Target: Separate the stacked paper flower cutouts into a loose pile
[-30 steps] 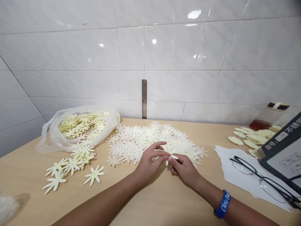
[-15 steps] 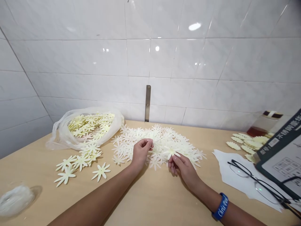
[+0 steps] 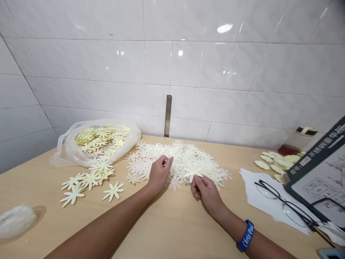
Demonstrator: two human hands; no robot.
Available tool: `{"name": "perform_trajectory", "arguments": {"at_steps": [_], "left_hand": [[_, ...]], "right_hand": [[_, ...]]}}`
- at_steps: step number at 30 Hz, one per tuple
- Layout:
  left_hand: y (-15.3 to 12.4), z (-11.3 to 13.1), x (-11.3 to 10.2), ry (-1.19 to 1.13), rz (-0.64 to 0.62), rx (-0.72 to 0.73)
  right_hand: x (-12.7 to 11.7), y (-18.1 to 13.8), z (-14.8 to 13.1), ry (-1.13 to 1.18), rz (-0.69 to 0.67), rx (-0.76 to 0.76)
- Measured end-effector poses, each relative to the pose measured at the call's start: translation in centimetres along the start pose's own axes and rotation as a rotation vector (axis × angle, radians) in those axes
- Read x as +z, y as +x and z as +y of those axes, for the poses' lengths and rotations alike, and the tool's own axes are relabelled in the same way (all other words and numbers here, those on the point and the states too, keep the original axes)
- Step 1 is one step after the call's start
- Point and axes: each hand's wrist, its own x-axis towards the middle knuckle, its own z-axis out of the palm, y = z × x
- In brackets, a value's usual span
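Observation:
My right hand point(image 3: 207, 192) pinches a pale cream petal cutout shaped like a daisy point(image 3: 193, 171) between thumb and forefinger, its petals spread out flat. To its left, my left hand point(image 3: 159, 175) is closed, with the thumb laid along the curled fingers. Whatever those fingers hold, if anything, is hidden or too small to make out. Both hands are at the front edge of a wide heap of whitish flower cutouts point(image 3: 151, 158). Left of the heap, one loose yellowish flower cutout point(image 3: 113, 191) lies by itself on the table.
A translucent plastic bag point(image 3: 126, 151) with yellowish flower cutouts spilling out stands at the back left. A clear plastic bundle point(image 3: 17, 220) lies front left. On the right are white paper point(image 3: 258, 194), eyeglasses point(image 3: 283, 201), a dark printed box point(image 3: 320, 169), scalloped cutouts point(image 3: 281, 163) and a jar point(image 3: 296, 142).
The view has shifted slightly. My left hand has rolled so its fingertips show less. My right hand keeps the flower cutout, now lifted a little and turned more toward me.

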Motion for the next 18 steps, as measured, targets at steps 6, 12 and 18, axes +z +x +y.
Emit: {"name": "perform_trajectory", "arguments": {"at_steps": [6,12,18], "left_hand": [[-0.14,-0.08,0.38,-0.029,-0.059,0.009],[-0.25,-0.06,0.43,-0.066,-0.032,0.092],[-0.97,0.59,0.23,0.160,0.045,0.404]], "right_hand": [[-0.50,0.28,0.12,0.049,-0.014,0.012],[-0.54,0.40,0.22,0.089,-0.033,0.027],[-0.60,0.66,0.26,0.106,-0.080,0.050]]}}
